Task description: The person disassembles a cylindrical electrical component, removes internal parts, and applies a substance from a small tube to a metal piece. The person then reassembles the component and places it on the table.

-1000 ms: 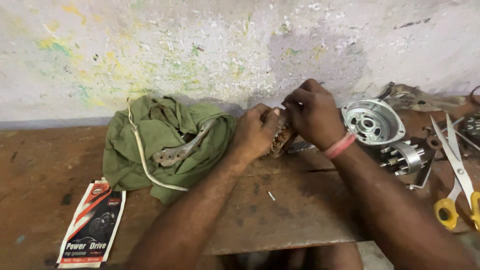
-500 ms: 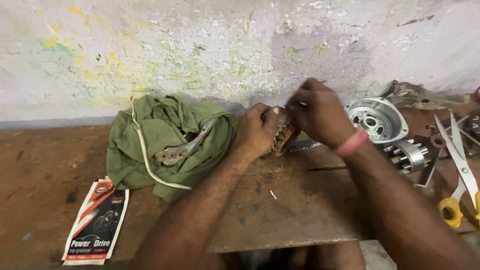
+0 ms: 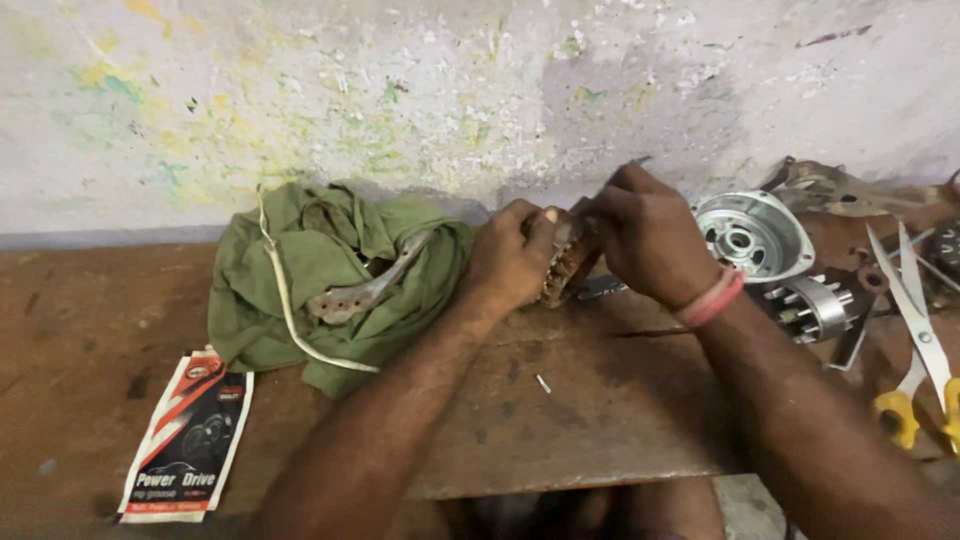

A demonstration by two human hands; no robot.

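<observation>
Wooden worktop (image 3: 600, 420) below the grip, worn and stained. Left of the grip, crumpled green cloth (image 3: 330, 270) with a white cord (image 3: 290, 310) and a curved metal bracket (image 3: 365, 290) on top. Right of the grip, round aluminium motor end cover (image 3: 755, 235), then a finned rotor (image 3: 815, 310), yellow-handled scissors (image 3: 920, 350) beyond. Motor already apart, pieces spread loose. Left hand (image 3: 515, 255) and right hand (image 3: 645, 240) both clamped on a small rusty toothed motor part (image 3: 565, 265), held just above the worktop; handling unfinished.
</observation>
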